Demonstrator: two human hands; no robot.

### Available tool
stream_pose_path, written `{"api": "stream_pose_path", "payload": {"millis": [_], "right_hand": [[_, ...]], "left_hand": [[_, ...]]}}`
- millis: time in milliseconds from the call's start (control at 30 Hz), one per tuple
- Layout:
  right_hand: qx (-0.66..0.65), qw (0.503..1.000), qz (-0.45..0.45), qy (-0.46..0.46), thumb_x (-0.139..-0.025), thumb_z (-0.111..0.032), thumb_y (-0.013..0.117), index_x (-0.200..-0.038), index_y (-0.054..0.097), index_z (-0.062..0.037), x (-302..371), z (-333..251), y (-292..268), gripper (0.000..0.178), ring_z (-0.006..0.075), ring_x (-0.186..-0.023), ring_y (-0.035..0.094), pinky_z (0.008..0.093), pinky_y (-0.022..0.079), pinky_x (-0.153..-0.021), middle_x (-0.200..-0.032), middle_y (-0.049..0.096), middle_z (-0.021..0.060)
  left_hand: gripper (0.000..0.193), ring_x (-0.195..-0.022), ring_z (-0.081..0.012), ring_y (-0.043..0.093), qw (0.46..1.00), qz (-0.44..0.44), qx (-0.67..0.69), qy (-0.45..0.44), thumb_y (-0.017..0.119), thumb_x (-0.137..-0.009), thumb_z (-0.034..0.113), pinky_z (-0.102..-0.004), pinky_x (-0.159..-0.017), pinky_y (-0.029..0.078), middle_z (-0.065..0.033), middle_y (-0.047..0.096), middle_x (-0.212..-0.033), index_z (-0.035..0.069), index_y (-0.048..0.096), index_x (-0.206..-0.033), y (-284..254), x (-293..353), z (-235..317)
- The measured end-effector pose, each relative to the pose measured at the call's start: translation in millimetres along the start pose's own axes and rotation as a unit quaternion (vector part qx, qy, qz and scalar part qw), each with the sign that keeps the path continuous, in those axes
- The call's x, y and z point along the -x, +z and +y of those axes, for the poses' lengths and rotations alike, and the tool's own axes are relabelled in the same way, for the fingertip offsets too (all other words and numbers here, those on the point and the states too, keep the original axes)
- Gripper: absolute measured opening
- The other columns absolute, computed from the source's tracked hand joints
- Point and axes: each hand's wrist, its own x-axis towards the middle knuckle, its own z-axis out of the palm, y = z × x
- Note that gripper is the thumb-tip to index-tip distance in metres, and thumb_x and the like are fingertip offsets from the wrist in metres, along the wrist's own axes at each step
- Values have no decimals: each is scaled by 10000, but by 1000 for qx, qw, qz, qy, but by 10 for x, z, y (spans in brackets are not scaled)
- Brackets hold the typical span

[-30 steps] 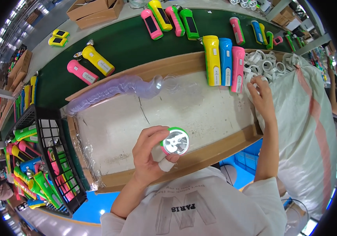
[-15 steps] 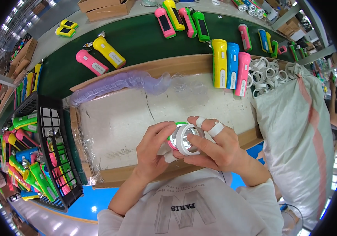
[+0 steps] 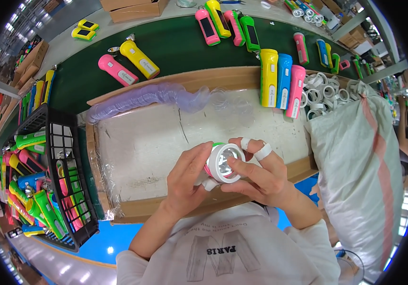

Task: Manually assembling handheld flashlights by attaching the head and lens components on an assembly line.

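Observation:
Over the near part of the shallow cardboard tray (image 3: 151,212), both hands hold one flashlight (image 3: 225,163), its shiny reflector turned up toward me. Pink and green edges of its body show beside the fingers; the rest is hidden. A white ring (image 3: 215,165) surrounds the reflector at the head. My left hand (image 3: 185,178) is closed around the flashlight's left side. My right hand (image 3: 268,178) grips the ring from the right, with a finger over its rim at the front. White tape wraps fingers on both hands.
Clear purple-tinted discs (image 3: 140,99) lie stacked along the tray's far side. Yellow, blue and pink flashlights (image 3: 283,80) stand at its far right corner, near loose white rings (image 3: 327,90) and a white sack (image 3: 356,175). A black basket (image 3: 63,190) holds several flashlights at left.
The white ring was tilted and partly off the reflector; it now sits more squarely around the flashlight's head. The head faces me more directly. My view has shifted slightly.

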Motion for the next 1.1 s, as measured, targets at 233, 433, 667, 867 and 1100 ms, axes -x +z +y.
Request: {"api": "stream_pose_path", "payload": {"millis": [233,433,667,867,1100], "right_hand": [[-11,1000,23,1,-621,-205,882,-1000,654,5,11,9,53,489,332,-858,644,360,554,-666,-1098,580,216],[2,1000,-2,-7,-602,-198,891,-962,637,0,26,7,26,483,315,-821,647,354,549,-639,-1072,596,198],[-28,1000,2,13,-637,-192,874,-1065,612,-5,69,-78,51,536,296,-797,644,355,553,-662,-1007,620,181],[150,961,-225,51,-726,-185,784,-1260,530,23,-236,-443,-288,627,285,-750,598,371,547,-690,-1016,589,176],[68,923,-371,-76,-761,-59,690,-1279,523,24,-463,-224,-435,550,283,-914,585,338,537,-723,-1063,565,156]], "left_hand": [[679,-1034,-322,634,1000,2,16,13,775,-671,-13,-353,-851,537,-183,602,-1244,-13,544,-1310,5,15,-3],[531,-931,-311,667,989,-36,-122,81,760,-726,94,-335,-709,571,-197,614,-1175,164,629,-1235,-116,-9,138],[391,-878,-291,674,972,-58,-204,102,733,-763,143,-319,-660,587,-219,596,-1113,206,644,-1139,-154,16,322],[336,-882,-287,660,960,-42,-244,128,668,-799,86,-326,-679,583,-223,582,-1101,201,620,-1111,-42,99,336],[213,-936,-298,630,962,-23,-240,128,637,-822,144,-333,-743,564,-213,581,-1095,210,642,-1025,8,125,361]]}}
